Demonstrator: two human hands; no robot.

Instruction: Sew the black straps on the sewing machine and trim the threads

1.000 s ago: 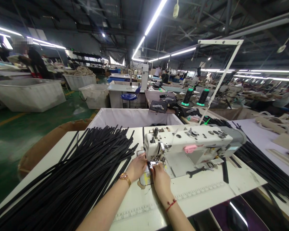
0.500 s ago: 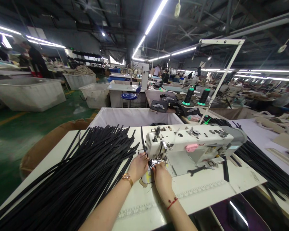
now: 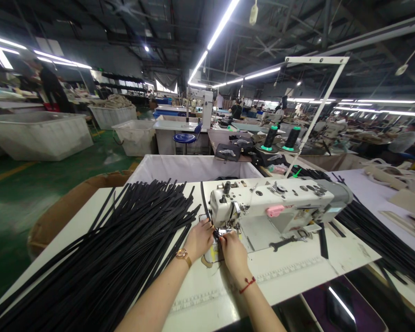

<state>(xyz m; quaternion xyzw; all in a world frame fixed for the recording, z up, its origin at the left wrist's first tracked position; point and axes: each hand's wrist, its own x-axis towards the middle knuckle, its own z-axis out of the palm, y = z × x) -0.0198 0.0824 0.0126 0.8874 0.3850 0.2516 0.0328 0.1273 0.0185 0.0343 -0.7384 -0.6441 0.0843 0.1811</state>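
Note:
A white sewing machine (image 3: 273, 198) stands on the table, its needle end in front of my hands. A narrow black strap (image 3: 204, 198) runs from behind the machine head down to the presser foot. My left hand (image 3: 200, 237), with a watch on its wrist, is closed on the strap just left of the needle area. Close by on the right, my right hand (image 3: 234, 251) pinches the strap's near part at the foot. My fingers partly hide the strap there. Left of my arms lies a large heap of black straps (image 3: 114, 244).
A wrench (image 3: 282, 243) lies on the table under the machine arm. A printed ruler (image 3: 290, 269) runs along the near edge. Two black thread cones (image 3: 270, 138) stand behind the machine. A white-lined bin (image 3: 193, 167) adjoins the table's far side. More black straps (image 3: 383, 230) lie at the right.
Both hands stay at the presser foot with only a very slight shift. The view has moved a little; the machine and the strap heap look the same.

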